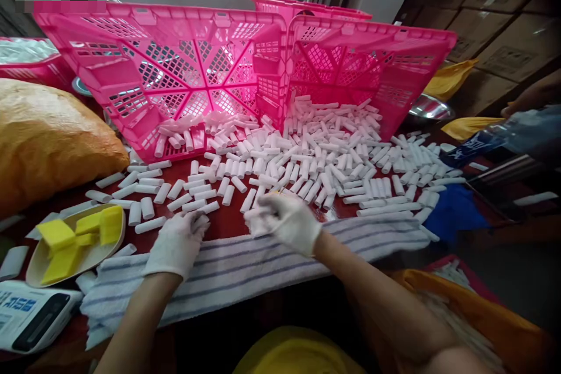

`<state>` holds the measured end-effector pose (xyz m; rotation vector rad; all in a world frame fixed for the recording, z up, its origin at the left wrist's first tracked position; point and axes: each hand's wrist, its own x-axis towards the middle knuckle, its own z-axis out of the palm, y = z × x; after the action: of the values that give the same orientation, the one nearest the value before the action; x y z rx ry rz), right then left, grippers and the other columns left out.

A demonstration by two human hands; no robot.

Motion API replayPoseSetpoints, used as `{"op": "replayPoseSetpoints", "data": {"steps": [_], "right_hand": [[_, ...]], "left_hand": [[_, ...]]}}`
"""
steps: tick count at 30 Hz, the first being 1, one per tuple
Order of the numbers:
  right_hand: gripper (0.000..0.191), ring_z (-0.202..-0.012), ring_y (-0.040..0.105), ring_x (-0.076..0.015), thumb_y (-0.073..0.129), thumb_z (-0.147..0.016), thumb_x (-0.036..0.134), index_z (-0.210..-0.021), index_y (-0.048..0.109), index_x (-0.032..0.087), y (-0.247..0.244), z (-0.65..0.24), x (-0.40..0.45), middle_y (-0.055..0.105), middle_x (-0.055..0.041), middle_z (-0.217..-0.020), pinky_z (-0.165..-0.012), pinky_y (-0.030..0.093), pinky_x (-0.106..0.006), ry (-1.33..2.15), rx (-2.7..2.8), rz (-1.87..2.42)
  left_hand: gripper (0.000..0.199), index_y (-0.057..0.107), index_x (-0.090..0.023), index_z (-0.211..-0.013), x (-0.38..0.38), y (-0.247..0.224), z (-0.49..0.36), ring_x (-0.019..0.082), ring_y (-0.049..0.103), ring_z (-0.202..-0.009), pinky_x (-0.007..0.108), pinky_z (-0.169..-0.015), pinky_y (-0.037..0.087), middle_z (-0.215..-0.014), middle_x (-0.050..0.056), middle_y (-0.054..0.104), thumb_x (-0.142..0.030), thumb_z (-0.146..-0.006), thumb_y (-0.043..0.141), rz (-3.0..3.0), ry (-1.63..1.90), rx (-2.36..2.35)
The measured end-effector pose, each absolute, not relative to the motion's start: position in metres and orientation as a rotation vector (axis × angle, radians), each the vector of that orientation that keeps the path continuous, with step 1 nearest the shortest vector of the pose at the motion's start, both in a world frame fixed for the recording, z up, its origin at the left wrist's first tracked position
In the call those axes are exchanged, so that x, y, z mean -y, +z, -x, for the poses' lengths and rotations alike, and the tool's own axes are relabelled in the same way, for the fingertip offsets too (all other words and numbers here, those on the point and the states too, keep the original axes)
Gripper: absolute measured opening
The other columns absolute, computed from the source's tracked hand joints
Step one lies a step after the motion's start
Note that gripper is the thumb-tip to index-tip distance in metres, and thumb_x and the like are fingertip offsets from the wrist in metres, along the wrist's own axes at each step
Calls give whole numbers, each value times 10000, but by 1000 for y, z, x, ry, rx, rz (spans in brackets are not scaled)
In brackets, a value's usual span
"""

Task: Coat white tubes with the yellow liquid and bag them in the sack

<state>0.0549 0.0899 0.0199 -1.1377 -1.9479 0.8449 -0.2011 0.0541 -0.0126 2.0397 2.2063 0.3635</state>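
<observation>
Yellow cloth [295,355] nearest; left hand [172,247] and right hand [297,227] curled, can't tell on what; pinch rolls [150,225] lightly, don't crush.

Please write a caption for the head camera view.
Gloved left hand and right hand at a striped towel, before white rolls and pink baskets.

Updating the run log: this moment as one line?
left hand: by white rolls, grip unclear | right hand: at striped towel's edge, grip unclear | pink crates: rolls inside and in front
</observation>
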Motion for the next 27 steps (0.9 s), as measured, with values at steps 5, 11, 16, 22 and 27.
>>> {"op": "replayPoseSetpoints", "data": {"steps": [5, 11, 16, 22, 27], "right_hand": [[391, -728, 628, -151, 542, -848, 431, -1062, 651, 123, -8, -122, -113, 687, -90, -937, -649, 524, -269, 1219, 1474, 1257], [227, -842, 614, -190, 533, -880, 307, -1002, 680, 183, -45, -131, -127, 677, -86, -914, -796, 512, -356, 553, 2077, 1081], [259, -828, 623, -175, 514, -896, 295, -1095, 648, 198, -47, -133, -118, 671, -70, -935, -756, 529, -307, 537, 2094, 1074], [209, -840, 621, -157, 527, -887, 272, -1017, 681, 211, -53, -133, -112, 667, -48, -923, -767, 528, -298, 592, 2048, 1030], [283, -945, 629, -170, 544, -884, 299, -1133, 636, 202, -52, -134, -106, 666, -67, -1052, -867, 526, -332, 781, 1901, 1139]], "left_hand": [[353, 630, -227, -1021, -60, -13, 157, 179, 595, -881, 272, -819, 461, -1044, 38, 646, -492, -841, 479, -1850, 730, -1964], [399, 618, -232, -1046, -67, -9, 125, 150, 613, -824, 225, -745, 471, -912, -5, 681, -542, -834, 485, -1524, 810, -1905], [419, 606, -234, -1078, -67, -12, 120, 171, 623, -905, 245, -790, 475, -1004, 18, 684, -554, -845, 468, -1512, 813, -1911], [398, 613, -226, -1055, -65, -12, 118, 216, 621, -907, 328, -822, 471, -958, 48, 684, -531, -865, 441, -1695, 746, -1953], [435, 560, -196, -1152, -59, -11, 114, 197, 606, -1052, 299, -919, 467, -1161, 64, 644, -503, -863, 455, -1460, 833, -1753]]}}
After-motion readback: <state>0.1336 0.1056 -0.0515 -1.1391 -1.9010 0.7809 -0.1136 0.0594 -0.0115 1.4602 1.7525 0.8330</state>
